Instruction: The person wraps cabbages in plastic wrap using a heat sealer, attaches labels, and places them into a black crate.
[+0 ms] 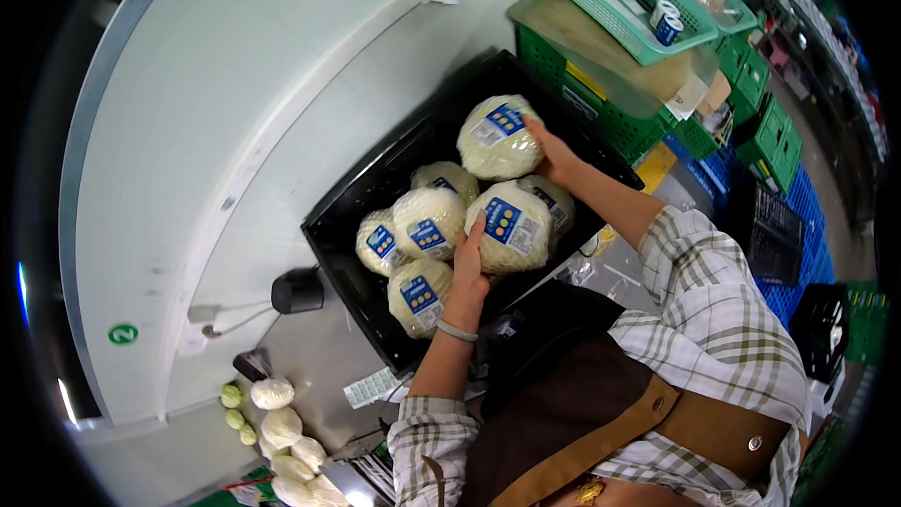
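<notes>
A black plastic crate (352,313) lies before me with several pale round cabbage-like heads in it, each wrapped in clear film and white foam netting with a blue label. My right hand (555,153) grips the right side of one wrapped head (493,155) near the crate's far end. My left hand (470,269) holds another wrapped head (517,239) by its left side, thumb beside the label. Left of that hand sit more heads, among them a wrapped head (426,215) in the middle and one nearest me (415,303). The held heads partly cover two others.
Green crates (619,123) stand beyond the black crate, topped by a mint-green basket (633,42) holding tape-like rolls. A white wall (211,84) runs along the left. A small black box (297,290), a label sheet (373,387) and netted heads (281,426) lie at lower left.
</notes>
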`<state>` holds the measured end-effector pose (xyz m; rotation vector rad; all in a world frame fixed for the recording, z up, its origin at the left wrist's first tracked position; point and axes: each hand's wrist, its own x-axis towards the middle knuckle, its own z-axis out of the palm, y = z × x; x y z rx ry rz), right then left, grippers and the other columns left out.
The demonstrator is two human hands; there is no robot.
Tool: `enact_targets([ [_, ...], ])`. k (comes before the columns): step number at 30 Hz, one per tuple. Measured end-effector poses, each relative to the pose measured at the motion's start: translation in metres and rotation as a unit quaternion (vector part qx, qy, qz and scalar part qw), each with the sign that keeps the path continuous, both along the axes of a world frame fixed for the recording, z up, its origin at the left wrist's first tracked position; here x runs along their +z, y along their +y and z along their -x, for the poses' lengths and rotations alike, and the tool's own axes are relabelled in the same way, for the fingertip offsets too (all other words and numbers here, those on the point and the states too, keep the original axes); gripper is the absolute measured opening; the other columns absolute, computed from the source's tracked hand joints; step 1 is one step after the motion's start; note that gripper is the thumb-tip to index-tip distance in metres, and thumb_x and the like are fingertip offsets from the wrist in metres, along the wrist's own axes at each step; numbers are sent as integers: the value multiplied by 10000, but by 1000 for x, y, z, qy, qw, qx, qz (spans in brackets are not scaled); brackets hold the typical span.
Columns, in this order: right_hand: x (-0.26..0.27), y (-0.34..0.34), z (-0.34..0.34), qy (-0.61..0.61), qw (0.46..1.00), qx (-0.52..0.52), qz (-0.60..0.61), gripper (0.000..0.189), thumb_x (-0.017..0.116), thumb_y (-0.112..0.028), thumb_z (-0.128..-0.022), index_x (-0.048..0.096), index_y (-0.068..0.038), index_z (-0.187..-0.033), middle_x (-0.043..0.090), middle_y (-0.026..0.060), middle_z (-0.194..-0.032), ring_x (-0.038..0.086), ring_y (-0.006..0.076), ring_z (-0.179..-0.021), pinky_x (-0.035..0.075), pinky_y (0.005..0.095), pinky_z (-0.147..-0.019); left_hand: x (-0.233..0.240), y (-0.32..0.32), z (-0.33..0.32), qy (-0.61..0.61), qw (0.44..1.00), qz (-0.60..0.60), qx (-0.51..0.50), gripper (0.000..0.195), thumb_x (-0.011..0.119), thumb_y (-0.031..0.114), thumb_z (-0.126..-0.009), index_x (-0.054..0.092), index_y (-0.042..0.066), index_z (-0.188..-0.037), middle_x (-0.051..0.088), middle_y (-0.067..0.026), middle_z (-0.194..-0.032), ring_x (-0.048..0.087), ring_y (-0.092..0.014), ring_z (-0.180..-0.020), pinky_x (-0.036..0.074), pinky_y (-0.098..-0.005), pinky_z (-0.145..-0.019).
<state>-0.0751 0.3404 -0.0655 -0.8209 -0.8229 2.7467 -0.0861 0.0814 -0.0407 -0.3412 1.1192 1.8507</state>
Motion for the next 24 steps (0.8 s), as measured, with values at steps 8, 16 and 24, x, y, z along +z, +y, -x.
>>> enact_targets([
  [8,7,30,-33,-189,696,145,-677,665,702,-323,-844,439,-25,-1377,542,160,-1281,567,360,-1139,455,458,-986,-9,-20,0,370,839,315,-244,754,716,333,-869,373,-22,-1439,609,-163,-1250,589,-282,-1136,449,-362,-976],
  [16,53,88,-71,-203,725,102,-650,578,663,-167,-842,400,-23,-1337,613,191,-1000,613,422,-919,502,462,-812,22,-208,54,437,713,530,141,482,629,66,-901,466,-5,-1349,608,-134,-1099,566,-251,-960,470,-367,-839],
  [24,-40,115,-48,-165,800,130,-562,510,699,-246,-790,521,81,-1139,640,190,-735,651,302,-590,498,421,-492,5,-202,96,235,870,426,79,157,581,176,-951,515,86,-842,456,22,-604,424,-103,-501,375,-264,-492],
])
